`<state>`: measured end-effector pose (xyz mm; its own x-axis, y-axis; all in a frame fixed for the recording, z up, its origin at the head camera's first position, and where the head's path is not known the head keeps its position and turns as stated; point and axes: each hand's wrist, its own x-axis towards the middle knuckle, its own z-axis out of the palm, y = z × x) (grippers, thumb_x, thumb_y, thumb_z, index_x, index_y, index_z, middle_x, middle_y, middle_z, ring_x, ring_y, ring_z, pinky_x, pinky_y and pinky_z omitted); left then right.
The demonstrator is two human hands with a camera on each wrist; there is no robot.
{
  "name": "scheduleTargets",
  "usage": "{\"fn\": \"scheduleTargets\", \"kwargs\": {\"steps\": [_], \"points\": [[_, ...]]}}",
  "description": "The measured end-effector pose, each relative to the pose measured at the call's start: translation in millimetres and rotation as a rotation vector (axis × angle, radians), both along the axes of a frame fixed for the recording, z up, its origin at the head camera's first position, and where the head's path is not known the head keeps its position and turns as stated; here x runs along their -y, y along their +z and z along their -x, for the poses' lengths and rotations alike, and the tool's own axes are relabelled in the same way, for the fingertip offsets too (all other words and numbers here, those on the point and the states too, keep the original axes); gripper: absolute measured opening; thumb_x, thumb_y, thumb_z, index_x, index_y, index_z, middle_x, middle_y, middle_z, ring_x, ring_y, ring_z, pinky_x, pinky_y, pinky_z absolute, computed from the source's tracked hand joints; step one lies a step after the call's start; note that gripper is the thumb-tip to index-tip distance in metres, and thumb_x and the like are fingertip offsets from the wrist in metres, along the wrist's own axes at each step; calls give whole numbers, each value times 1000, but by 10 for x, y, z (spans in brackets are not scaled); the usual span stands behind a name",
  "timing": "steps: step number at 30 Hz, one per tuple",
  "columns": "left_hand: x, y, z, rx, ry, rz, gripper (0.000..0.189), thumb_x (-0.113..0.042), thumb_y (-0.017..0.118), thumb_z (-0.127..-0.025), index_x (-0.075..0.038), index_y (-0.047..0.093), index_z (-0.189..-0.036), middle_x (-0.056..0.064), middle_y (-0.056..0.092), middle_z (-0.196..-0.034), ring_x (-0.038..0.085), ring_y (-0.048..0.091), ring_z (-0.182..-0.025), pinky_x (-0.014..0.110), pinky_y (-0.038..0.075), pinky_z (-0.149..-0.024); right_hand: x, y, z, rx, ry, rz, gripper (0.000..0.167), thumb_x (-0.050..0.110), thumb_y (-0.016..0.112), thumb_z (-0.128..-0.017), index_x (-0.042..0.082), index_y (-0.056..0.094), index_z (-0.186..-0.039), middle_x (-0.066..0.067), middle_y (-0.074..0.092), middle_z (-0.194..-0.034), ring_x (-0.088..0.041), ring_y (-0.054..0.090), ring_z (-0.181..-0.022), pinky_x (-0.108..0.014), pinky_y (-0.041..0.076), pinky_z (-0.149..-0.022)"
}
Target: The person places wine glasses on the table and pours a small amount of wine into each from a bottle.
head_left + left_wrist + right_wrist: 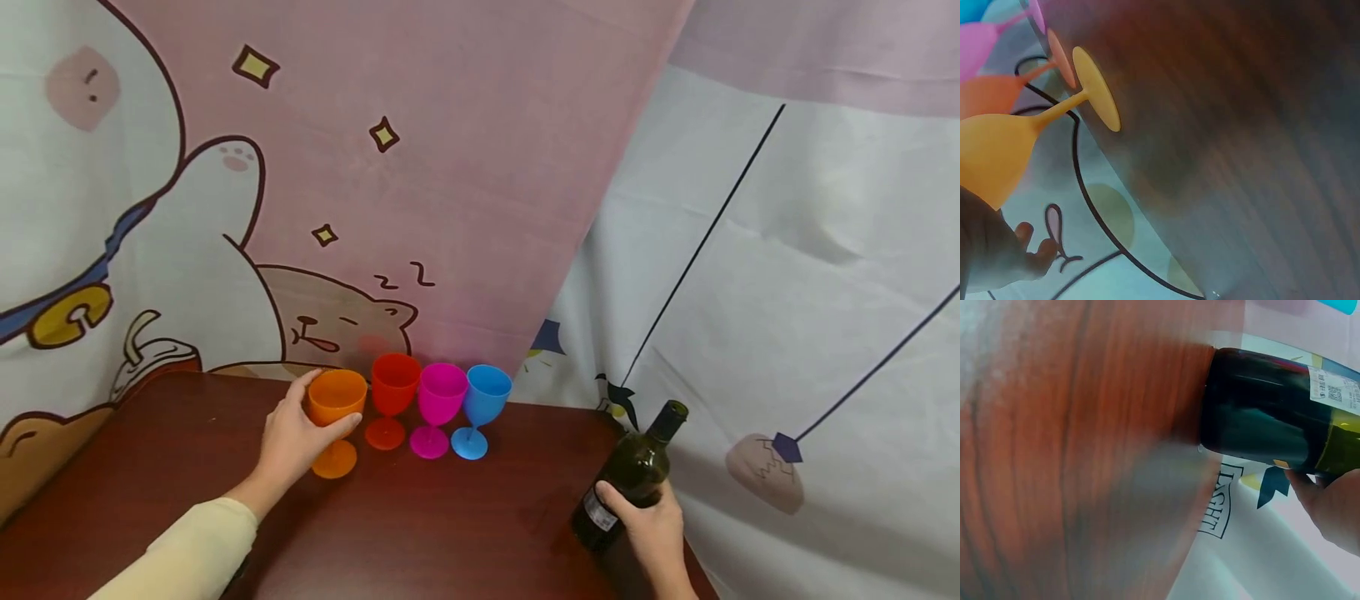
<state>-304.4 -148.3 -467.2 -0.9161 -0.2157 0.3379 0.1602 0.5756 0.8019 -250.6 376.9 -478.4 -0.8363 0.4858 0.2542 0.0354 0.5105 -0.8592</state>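
My left hand (291,433) is at the bowl of an orange plastic goblet (337,398), thumb across the front and fingers round its left side. The goblet stands upright, its round foot on the table in the left wrist view. To its right, a red goblet (395,385), a magenta goblet (442,394) and a blue goblet (488,396) stand in a row. At the right, my right hand (654,525) grips a dark green wine bottle (637,467) round its body. The bottle has a white label (1335,390), and its base is at the table top in the right wrist view.
The dark reddish-brown table (435,533) ends at the back against a hanging cloth (465,192) printed with cartoon animals. Another stretch of pale cloth (825,333) hangs along the right side, close to the bottle.
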Motion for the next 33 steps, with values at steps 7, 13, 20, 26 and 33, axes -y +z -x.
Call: {"fn": "scheduleTargets", "kwargs": {"steps": [7,13,20,26,33], "points": [[-312,-9,-277,28,-84,-16,99,-52,95,-77,-22,46,-158,15,70,-135,39,65,-120,65,54,-102,120,58,45,-41,75,-109,75,39,99,-76,21,65,-140,-3,73,-124,-9,68,-103,-19,54,-80],[-729,-43,-432,42,-144,-61,96,-52,97,-73,-28,51,-154,6,69,-135,35,59,-125,65,52,-104,407,130,84,-58,222,-350,91,39,101,-71,22,58,-149,-14,74,-133,-34,74,-111,-50,61,-85],[-1020,-61,-492,27,-132,-76,92,-52,98,-70,-33,55,-149,2,69,-129,33,57,-126,63,52,-103,843,329,119,-181,406,-655,94,21,103,-63,24,61,-147,-7,77,-128,-30,76,-108,-54,63,-86],[-1059,-60,-501,38,-125,-86,91,-52,98,-70,-34,55,-148,2,69,-130,35,55,-129,66,51,-103,1093,542,186,-281,436,-921,98,27,105,-57,26,63,-145,-7,76,-126,-32,73,-111,-59,64,-83],[-1055,-52,-512,19,-123,-68,90,-52,98,-70,-33,57,-147,4,70,-130,35,56,-129,67,48,-106,1172,730,257,-400,456,-1113,100,28,108,-53,21,65,-143,-9,75,-120,-36,72,-110,-59,61,-97]]}}
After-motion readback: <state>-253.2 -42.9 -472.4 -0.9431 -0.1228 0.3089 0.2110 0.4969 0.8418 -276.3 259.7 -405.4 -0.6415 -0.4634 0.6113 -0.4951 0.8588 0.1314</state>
